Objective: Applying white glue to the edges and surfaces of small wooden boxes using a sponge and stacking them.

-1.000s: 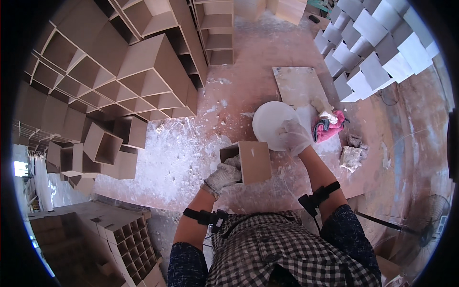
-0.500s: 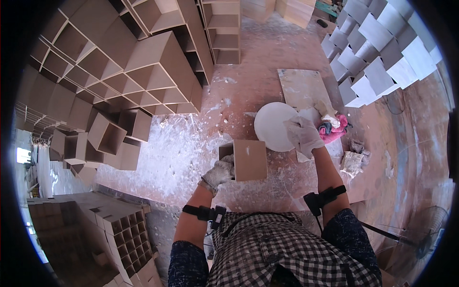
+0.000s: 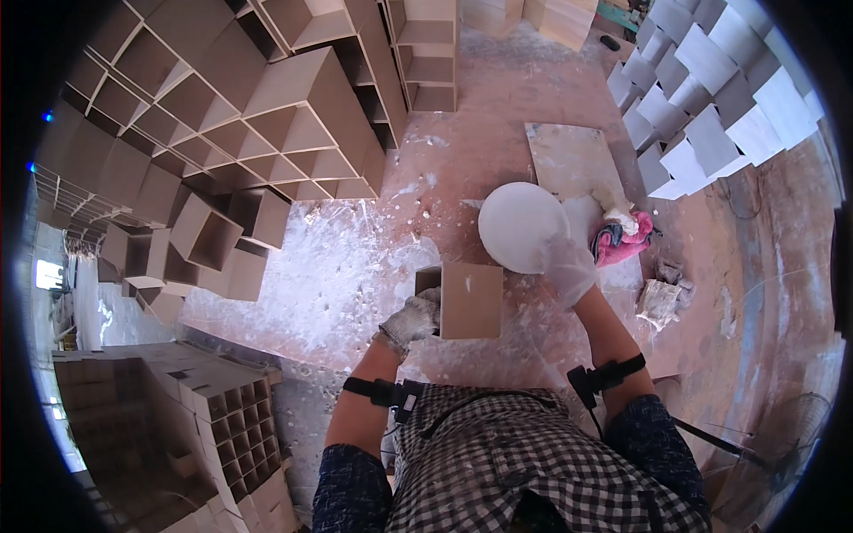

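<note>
My gloved left hand [image 3: 411, 318] grips the left edge of a small brown open box [image 3: 468, 300] standing on the dusty floor in front of me. My gloved right hand [image 3: 567, 268] holds the lower right rim of a round white disc [image 3: 520, 225], raised just beyond the box. A pink and white rag [image 3: 622, 236] lies to the right of the disc.
Stacks of brown open cubes [image 3: 222, 133] fill the left and far side. White cubes [image 3: 711, 98] pile up at the upper right. A flat board [image 3: 573, 160] lies on the floor beyond the disc. A gridded carton [image 3: 222, 426] stands at lower left. A crumpled lump [image 3: 659, 302] sits right.
The view has shifted slightly. My right hand with the white disc has stayed near the box; my left hand has kept its hold on the box edge.
</note>
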Demonstrator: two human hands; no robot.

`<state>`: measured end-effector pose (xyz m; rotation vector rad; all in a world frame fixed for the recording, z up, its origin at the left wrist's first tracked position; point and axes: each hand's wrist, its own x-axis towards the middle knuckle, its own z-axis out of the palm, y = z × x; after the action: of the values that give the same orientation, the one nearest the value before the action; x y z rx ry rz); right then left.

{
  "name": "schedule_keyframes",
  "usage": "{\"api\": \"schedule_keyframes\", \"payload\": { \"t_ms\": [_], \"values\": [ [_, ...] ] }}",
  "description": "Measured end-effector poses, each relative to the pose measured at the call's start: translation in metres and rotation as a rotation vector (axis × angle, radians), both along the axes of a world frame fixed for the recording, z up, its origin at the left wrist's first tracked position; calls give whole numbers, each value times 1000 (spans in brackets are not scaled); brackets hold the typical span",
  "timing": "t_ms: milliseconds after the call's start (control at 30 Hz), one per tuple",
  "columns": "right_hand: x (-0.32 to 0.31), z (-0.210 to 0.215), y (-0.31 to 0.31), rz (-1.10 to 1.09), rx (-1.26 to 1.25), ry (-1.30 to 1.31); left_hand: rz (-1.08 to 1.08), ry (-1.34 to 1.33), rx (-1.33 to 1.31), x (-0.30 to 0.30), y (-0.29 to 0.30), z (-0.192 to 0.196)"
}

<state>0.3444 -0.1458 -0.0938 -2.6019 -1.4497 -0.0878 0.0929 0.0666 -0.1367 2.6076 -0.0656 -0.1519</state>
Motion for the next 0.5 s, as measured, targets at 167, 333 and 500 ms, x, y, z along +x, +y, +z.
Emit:
{"api": "schedule_keyframes", "payload": {
  "t_ms": [167,333,500],
  "values": [
    [-49,41,-13,-201,135,324,-68,15,116,-9,4,-17],
    [-105,74,5,229,416,498,-105,-102,104,-3,-1,-4],
    [-149,64,26,121,156,207,-52,-29,5,7,-3,18]
  ]
}}
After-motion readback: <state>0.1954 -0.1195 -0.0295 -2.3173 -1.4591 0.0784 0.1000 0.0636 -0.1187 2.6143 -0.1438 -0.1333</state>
